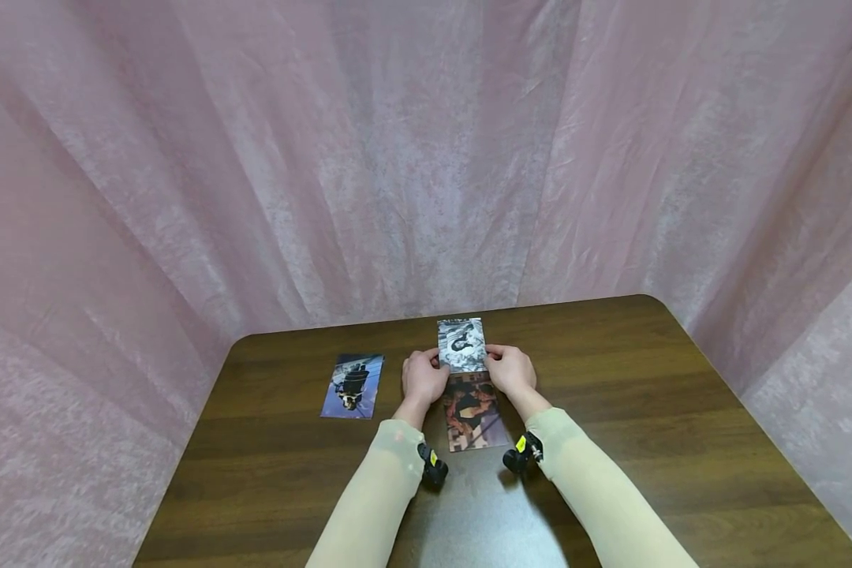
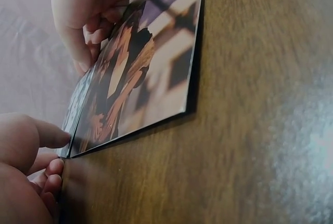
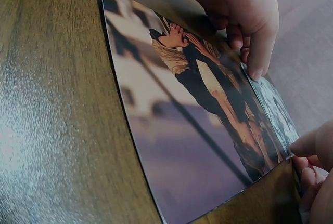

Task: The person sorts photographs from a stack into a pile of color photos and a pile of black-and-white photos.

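Observation:
A black-and-white photo print (image 1: 461, 345) lies near the far edge of the table, directly beyond a brown-and-purple photo print (image 1: 472, 410). My left hand (image 1: 424, 379) pinches the left edge of the black-and-white print near its lower corner, thumb on top. On the opposite edge my right hand (image 1: 513, 371) pinches it the same way. Up close in the left wrist view, the near border of the black-and-white print meets the far border of the brown-and-purple print (image 2: 151, 73). Most of the held print is hidden in both wrist views.
A third photo print (image 1: 353, 386), blue and purple with a dark figure, lies to the left of my left hand. All three are on a brown wood-grain table (image 1: 646, 410). Pink curtains (image 1: 426, 158) hang behind the table and at both sides.

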Tool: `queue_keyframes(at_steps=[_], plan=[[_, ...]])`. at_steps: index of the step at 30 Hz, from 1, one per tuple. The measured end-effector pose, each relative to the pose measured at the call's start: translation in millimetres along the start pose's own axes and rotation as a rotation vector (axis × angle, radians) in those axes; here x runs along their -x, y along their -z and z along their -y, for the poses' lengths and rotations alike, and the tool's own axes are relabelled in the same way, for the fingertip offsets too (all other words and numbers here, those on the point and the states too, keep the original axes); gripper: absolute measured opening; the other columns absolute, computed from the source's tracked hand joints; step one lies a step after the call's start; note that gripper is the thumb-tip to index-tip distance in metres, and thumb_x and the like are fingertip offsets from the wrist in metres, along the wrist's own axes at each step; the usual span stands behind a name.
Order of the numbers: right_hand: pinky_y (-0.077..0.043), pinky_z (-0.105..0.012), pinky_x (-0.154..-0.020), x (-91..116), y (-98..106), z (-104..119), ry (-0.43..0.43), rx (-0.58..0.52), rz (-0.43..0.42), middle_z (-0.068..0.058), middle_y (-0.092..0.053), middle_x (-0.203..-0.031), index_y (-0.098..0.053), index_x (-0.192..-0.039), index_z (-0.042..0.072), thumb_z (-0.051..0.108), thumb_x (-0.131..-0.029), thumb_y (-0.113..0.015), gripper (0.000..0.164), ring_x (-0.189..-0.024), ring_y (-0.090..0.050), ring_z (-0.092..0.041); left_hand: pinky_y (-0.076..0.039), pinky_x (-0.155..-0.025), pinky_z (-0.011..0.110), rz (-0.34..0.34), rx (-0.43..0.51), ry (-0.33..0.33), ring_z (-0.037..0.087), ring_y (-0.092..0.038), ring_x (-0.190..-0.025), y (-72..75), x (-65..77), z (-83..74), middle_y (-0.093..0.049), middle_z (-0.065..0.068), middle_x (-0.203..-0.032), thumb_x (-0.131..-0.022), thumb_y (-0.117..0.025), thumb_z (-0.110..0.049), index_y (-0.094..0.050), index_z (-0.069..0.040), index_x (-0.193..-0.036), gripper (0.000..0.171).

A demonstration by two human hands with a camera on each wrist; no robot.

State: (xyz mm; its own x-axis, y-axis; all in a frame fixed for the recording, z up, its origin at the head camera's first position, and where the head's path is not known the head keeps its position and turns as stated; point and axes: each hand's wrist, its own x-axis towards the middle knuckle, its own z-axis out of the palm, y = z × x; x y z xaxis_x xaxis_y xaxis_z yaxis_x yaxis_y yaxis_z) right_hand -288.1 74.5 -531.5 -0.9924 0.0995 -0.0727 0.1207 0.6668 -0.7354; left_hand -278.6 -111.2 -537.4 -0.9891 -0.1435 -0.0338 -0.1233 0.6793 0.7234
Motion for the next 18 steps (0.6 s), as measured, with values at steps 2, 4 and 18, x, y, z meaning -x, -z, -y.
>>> queue_keyframes(at_steps=[2, 4, 18], plan=[[-0.051, -0.046, -0.081, -0.4, -0.2, -0.2, 0.002, 0.003, -0.003, -0.001, -0.077, -0.119, -0.076, -0.137, 0.021, 0.025, -0.101, -0.061, 0.039, -0.111, -0.069, -0.029, -0.041, -0.086, 0.043, -0.001, 0.001, -0.003, 0.029, -0.052, -0.105, 0.8, 1.3, -1.2, -0.062, 0.005, -0.106, -0.099, -0.069, -0.016, -0.068, -0.009, -0.145, 0.047], [-0.052, -0.046, -0.082, -0.4, -0.1, -0.1, 0.004, 0.003, -0.003, -0.001, -0.077, -0.118, -0.076, -0.137, 0.021, 0.025, -0.101, -0.061, 0.039, -0.111, -0.069, -0.029, -0.042, -0.086, 0.044, -0.012, -0.001, -0.009, 0.030, -0.053, -0.104, 1.8, 3.0, -2.0, -0.063, 0.005, -0.106, -0.099, -0.069, -0.016, -0.069, -0.008, -0.144, 0.046], [-0.051, -0.046, -0.082, 0.3, 1.5, 0.5, 0.000, 0.009, 0.014, -0.001, -0.077, -0.119, -0.076, -0.138, 0.021, 0.025, -0.103, -0.062, 0.038, -0.111, -0.069, -0.029, -0.043, -0.088, 0.046, -0.019, 0.016, -0.005, 0.032, -0.054, -0.108, 4.3, 6.1, -3.1, -0.064, 0.007, -0.107, -0.099, -0.068, -0.015, -0.069, -0.007, -0.143, 0.045]])
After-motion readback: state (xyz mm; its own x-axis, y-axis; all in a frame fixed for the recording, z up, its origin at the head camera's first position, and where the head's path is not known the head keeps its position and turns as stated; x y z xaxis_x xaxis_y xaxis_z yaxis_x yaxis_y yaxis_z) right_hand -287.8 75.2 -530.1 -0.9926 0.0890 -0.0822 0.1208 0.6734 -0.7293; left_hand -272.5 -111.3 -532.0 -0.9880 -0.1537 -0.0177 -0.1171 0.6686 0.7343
